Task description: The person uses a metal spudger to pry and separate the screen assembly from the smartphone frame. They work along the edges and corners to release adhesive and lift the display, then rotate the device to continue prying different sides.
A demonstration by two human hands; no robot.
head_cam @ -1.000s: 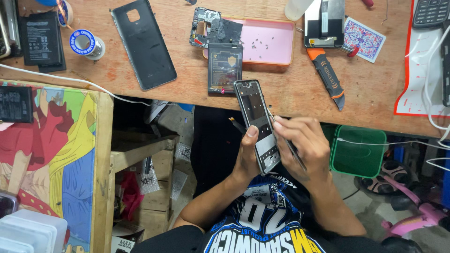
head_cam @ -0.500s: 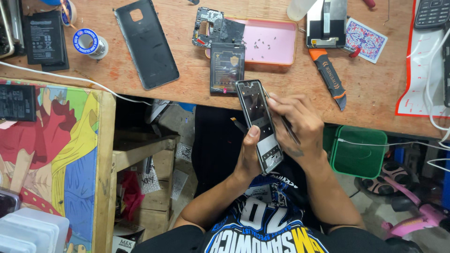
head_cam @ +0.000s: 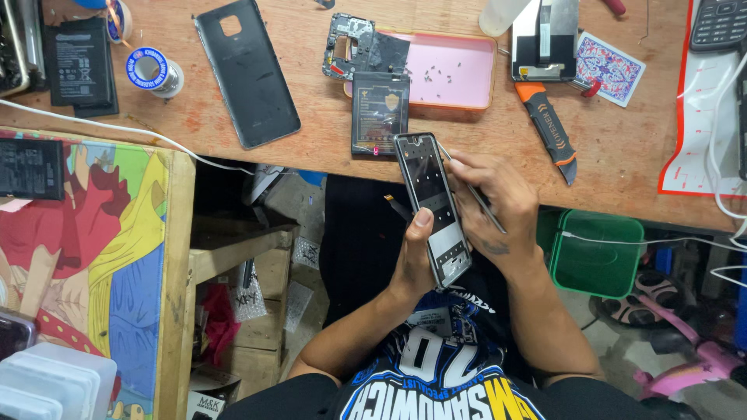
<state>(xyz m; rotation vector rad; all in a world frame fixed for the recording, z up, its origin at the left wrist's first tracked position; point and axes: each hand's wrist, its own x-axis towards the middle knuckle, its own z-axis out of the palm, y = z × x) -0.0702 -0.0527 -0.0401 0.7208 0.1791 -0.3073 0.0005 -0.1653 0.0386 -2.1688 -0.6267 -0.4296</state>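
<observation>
- Near counter (head_cam: pixel 327 148) edge: left hand (head_cam: pixel 416 260) clamps opened phone (head_cam: pixel 433 206), thumb on frame.
- Right hand (head_cam: pixel 498 206) pinches thin tool (head_cam: pixel 473 190); keep tip shallow, phone steady.

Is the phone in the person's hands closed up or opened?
Opened: the phone in the left hand shows bare inner frame, and a dark back cover lies apart on the workbench.

Cluttered wooden workbench (head_cam: pixel 327 148), pink tray (head_cam: pixel 459 70)
</observation>
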